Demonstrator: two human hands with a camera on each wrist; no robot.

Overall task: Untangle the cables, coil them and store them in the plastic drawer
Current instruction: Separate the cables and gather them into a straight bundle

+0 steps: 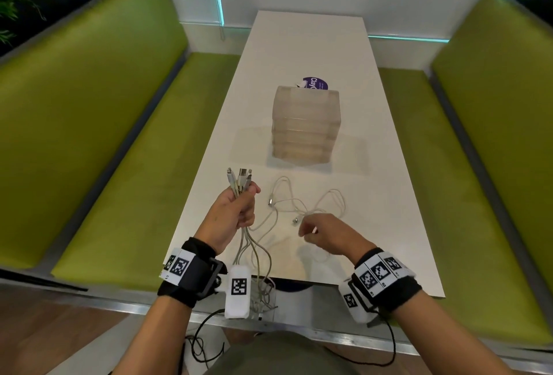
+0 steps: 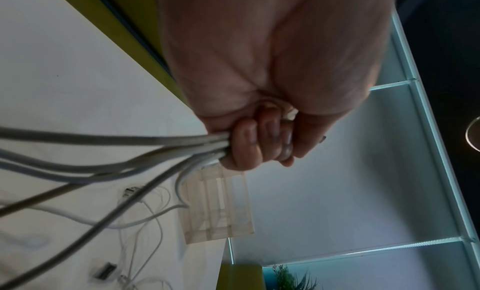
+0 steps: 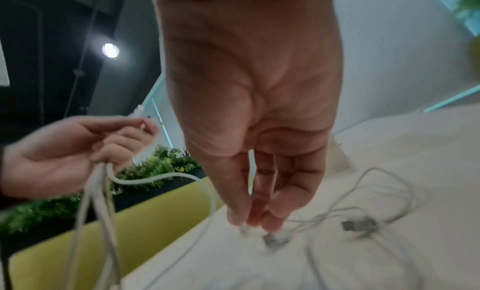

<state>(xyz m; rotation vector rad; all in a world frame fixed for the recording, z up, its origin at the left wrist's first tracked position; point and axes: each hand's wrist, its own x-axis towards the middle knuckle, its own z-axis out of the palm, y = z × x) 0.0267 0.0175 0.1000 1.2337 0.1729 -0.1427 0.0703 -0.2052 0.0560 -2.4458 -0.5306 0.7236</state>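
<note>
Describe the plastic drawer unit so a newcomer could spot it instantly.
Start at the long white table between two green benches. Mid-table, beyond the loose cables, stands the plastic drawer unit: a translucent, frosted stack of shallow drawers, the only boxy thing there.

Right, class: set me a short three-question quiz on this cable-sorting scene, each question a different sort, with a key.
1. True or false: the left hand grips a bunch of cable ends with the plugs pointing up.
2. Multiple choice: the loose white cables lie A) on the green bench, B) on the white table in front of the plastic drawer unit, C) inside a drawer.
3. Fill in: the right hand hovers over the ____ cables on the table.

Key: 1 true; 2 B; 3 loose.
</note>
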